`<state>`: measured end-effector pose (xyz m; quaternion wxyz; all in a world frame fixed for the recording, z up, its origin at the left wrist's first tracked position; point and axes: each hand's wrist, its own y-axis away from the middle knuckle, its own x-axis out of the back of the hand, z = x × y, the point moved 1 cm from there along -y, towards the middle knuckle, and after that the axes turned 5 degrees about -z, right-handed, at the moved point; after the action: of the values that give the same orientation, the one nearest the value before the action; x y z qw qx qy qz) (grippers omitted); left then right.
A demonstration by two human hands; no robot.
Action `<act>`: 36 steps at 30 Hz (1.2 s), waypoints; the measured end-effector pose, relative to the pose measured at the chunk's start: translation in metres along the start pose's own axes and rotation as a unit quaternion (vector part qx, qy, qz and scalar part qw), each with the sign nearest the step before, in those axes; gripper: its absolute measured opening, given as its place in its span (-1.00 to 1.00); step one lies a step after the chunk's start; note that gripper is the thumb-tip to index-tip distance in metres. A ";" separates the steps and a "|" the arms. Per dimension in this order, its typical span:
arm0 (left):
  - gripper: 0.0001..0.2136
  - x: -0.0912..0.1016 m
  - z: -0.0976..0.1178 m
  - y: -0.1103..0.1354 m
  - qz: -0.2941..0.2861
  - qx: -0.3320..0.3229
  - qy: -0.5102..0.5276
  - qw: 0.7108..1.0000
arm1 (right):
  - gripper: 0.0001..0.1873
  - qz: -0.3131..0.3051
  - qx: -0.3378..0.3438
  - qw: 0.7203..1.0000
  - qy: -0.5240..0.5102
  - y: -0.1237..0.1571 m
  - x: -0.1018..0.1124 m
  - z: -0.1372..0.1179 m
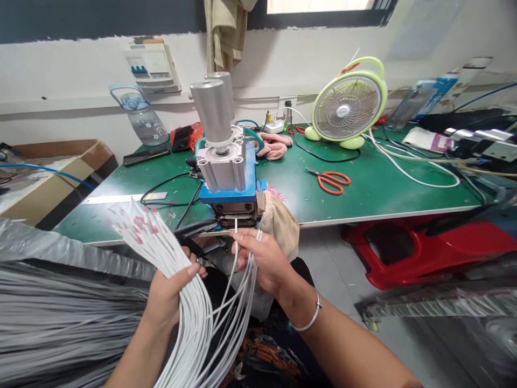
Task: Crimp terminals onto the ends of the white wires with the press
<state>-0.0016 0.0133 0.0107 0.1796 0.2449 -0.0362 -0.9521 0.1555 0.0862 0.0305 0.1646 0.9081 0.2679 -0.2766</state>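
My left hand is closed around a thick bundle of white cables, whose pinkish-red ends fan out to the upper left. My right hand grips several white cables and pinches one between thumb and finger. That cable's tip points up at the front opening of a bench machine with a blue plate and silver cylinders. Whether the tip is inside the opening I cannot tell. A beige cloth bag hangs at the machine's right side, just beyond my right hand.
On the green table lie orange-handled scissors, a white ruler and a phone. A green fan and a water bottle stand behind. Grey cables fill the lower left; a red stool is at right.
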 end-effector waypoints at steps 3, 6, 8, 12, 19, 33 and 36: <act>-0.70 0.003 0.012 -0.004 -0.012 -0.025 0.029 0.999 | -0.79 0.028 -0.013 0.999 -0.045 -0.003 -0.002 -0.005; -0.73 0.003 0.022 -0.007 -0.027 -0.039 0.044 0.998 | -0.80 0.052 -0.025 0.996 -0.071 -0.005 -0.004 -0.008; -0.73 0.002 0.026 -0.008 -0.028 -0.043 0.056 0.997 | -0.76 0.061 -0.031 0.995 -0.072 -0.006 -0.005 -0.009; -0.71 0.003 0.025 -0.007 -0.016 -0.029 0.072 0.997 | -0.74 0.066 -0.016 0.996 -0.061 -0.009 -0.004 -0.006; -0.66 0.011 0.005 -0.002 -0.015 0.015 0.036 0.999 | -0.78 0.009 0.050 0.999 0.017 0.008 0.002 -0.001; -0.67 0.025 -0.032 0.010 -0.109 0.054 -0.096 0.988 | -0.90 0.187 0.269 0.922 0.205 0.060 0.040 -0.045; -0.71 0.018 -0.038 0.012 -0.134 0.038 -0.166 0.976 | -0.80 0.142 0.152 0.945 0.251 0.058 0.031 -0.040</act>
<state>0.0060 -0.0035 -0.0290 0.0323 0.0928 -0.0681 -0.9928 0.2276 0.0705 0.0526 -0.0106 0.9910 0.1234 -0.0509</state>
